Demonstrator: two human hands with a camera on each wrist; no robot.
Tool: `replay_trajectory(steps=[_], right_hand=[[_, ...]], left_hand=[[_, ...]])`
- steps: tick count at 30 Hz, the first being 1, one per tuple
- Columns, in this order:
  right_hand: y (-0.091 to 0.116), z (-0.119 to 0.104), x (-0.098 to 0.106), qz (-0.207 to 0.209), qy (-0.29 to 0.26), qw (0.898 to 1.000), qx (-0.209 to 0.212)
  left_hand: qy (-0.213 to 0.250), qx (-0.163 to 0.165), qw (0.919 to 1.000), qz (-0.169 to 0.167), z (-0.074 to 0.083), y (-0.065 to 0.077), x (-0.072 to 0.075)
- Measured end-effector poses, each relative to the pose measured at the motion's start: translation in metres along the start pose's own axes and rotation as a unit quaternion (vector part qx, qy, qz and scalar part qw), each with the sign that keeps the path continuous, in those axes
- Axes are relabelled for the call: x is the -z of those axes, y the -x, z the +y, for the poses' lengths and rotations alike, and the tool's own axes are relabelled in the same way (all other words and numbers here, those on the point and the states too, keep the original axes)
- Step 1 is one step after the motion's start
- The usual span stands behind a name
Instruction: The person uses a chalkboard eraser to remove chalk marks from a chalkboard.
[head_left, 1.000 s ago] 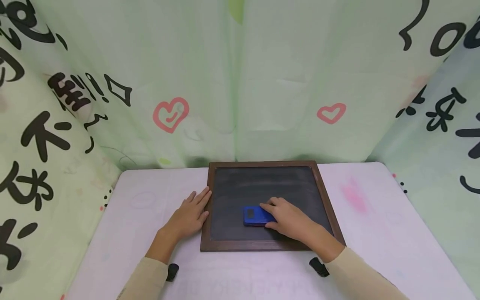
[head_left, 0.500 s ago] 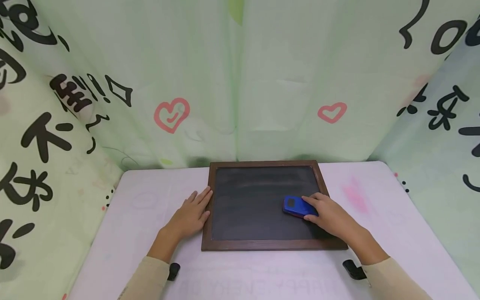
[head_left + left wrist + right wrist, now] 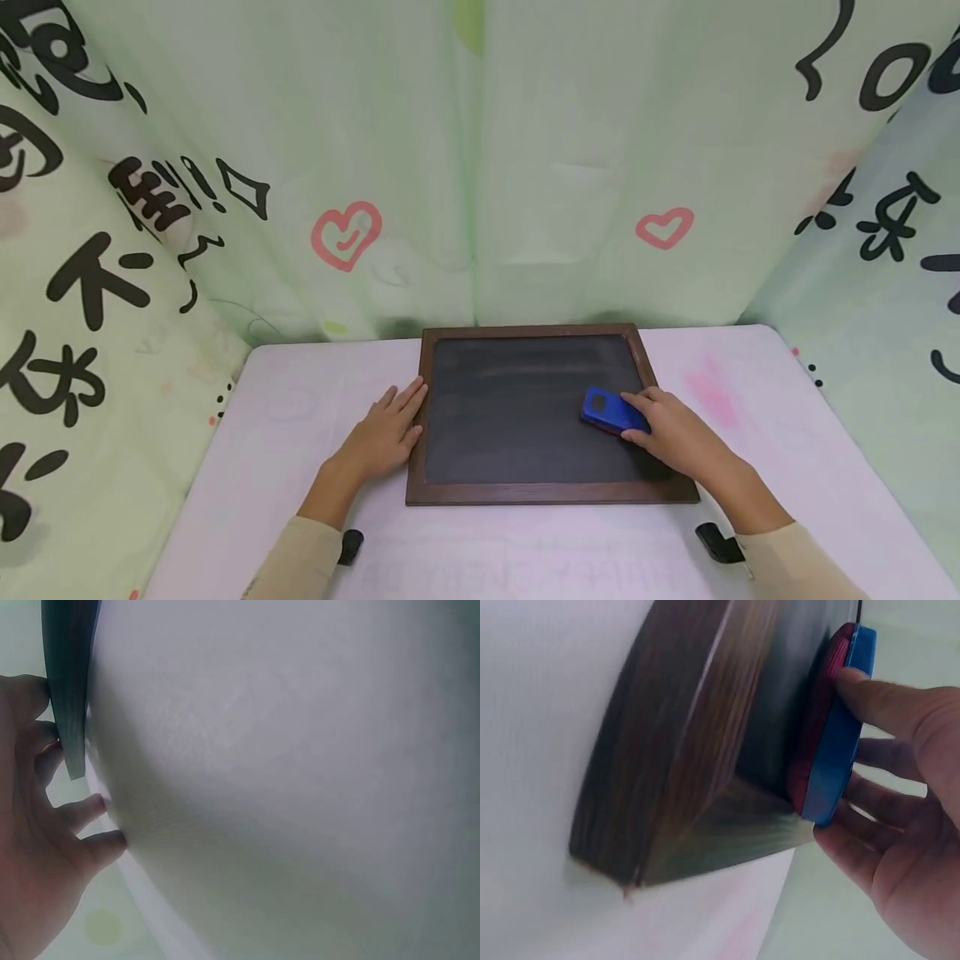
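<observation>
A small blackboard (image 3: pixel 510 417) with a brown wooden frame (image 3: pixel 555 493) lies on the table. My right hand (image 3: pixel 678 433) grips a blue blackboard eraser (image 3: pixel 611 410), thumb on one side and fingers on the other, on the board's right half. In the right wrist view the eraser (image 3: pixel 832 757) shows a dark red pad facing the black surface, close to the frame's corner. At the left edge of the frame my left hand (image 3: pixel 378 437) rests with its fingers straight; in the left wrist view the fingers of that hand (image 3: pixel 37 817) touch the frame and the tabletop.
The white table (image 3: pixel 300 417) has a pink stain (image 3: pixel 712 392) right of the board. Pale green curtains (image 3: pixel 555 167) with black writing and red hearts hang at the back and both sides. Black wrist devices (image 3: pixel 720 543) sit by both sleeves.
My right hand has slid the eraser from the board's lower middle to the right side, slowing in the last half second. The left hand has stayed at the frame's left edge.
</observation>
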State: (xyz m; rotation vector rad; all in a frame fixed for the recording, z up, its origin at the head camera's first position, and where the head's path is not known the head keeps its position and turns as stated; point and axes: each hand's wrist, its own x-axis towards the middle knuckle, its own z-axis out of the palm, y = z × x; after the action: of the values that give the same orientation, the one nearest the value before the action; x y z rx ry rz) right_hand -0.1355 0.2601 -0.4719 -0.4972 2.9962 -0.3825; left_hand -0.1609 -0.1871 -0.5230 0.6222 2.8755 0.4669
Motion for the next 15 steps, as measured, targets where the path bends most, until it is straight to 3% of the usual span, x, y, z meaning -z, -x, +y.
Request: replay_trajectory(steps=[15], right_hand=[[-0.006, 0.022, 0.032, 0.050, -0.042, 0.998, -0.010]], left_hand=[[0.006, 0.004, 1.0000, 0.003, 0.002, 0.001, 0.000]])
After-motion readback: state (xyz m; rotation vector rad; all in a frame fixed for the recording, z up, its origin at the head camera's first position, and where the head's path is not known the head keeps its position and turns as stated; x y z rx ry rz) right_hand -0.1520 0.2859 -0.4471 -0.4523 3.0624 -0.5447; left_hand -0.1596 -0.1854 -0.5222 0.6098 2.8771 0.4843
